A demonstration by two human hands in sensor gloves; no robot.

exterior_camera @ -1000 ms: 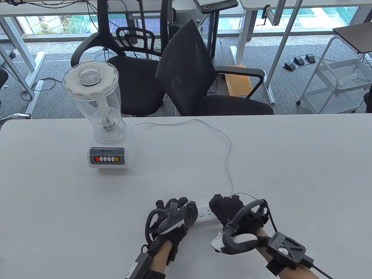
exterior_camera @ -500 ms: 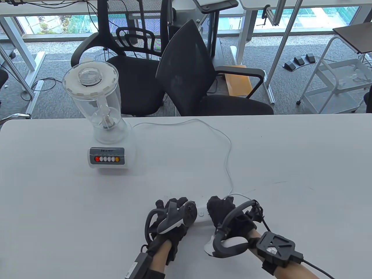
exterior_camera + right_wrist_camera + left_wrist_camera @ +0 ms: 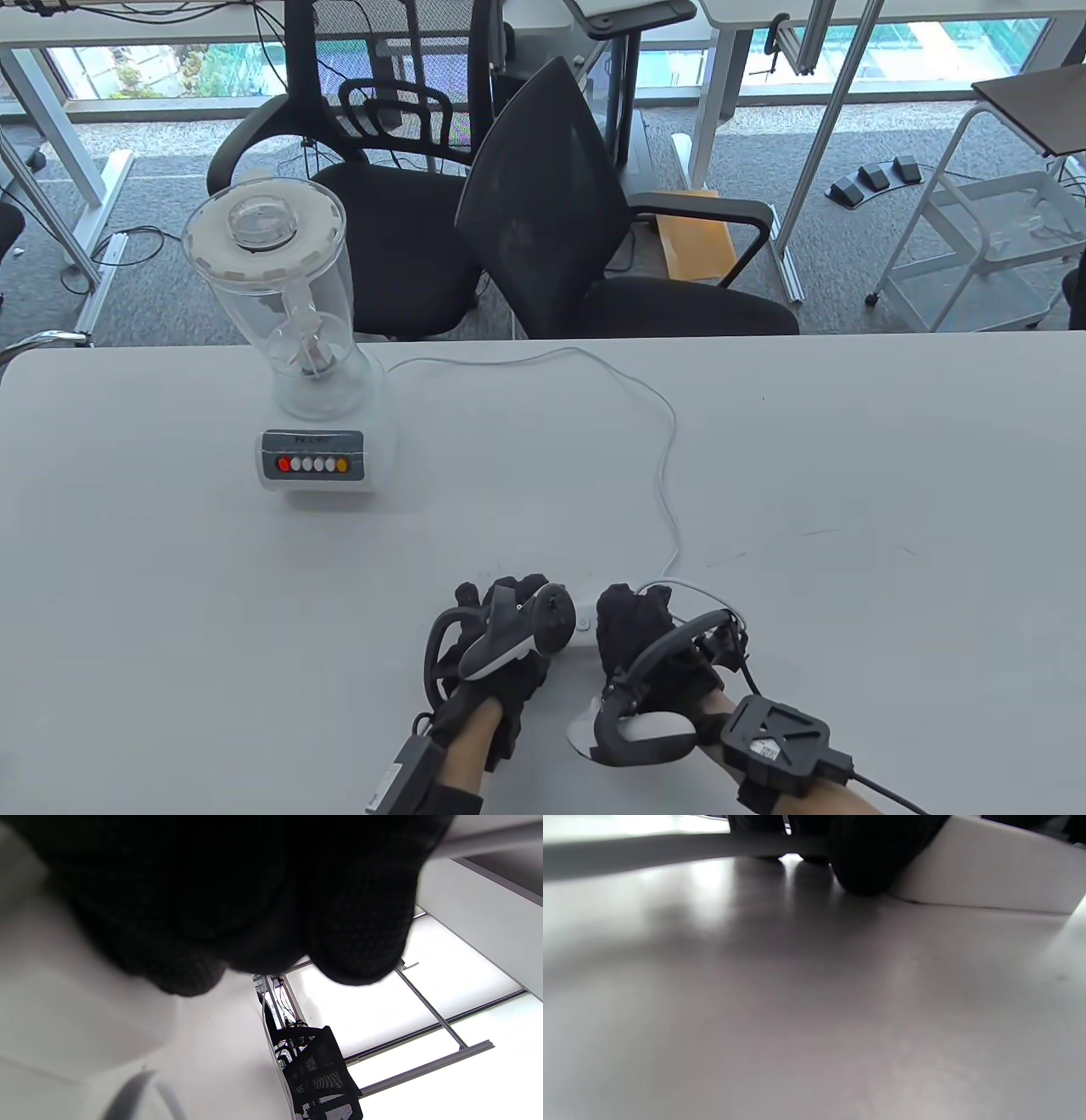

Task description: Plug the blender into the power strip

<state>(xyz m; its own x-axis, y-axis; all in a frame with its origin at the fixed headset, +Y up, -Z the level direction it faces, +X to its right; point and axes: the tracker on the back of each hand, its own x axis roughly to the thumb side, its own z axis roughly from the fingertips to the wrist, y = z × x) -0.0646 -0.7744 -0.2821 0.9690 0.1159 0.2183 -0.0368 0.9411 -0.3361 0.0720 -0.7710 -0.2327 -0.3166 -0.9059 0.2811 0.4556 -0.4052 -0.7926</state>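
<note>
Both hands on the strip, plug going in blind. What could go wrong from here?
1. The right hand covers the plug and most of the power strip; the prongs may miss the slots unseen.
2. The left hand holds only one end of the strip; a push could slide or tip it.
3. The cord runs fairly straight to the blender; a tug may drag it.

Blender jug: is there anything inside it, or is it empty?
Empty. The blender jug is clear, showing only its blade; the lid is on.
</note>
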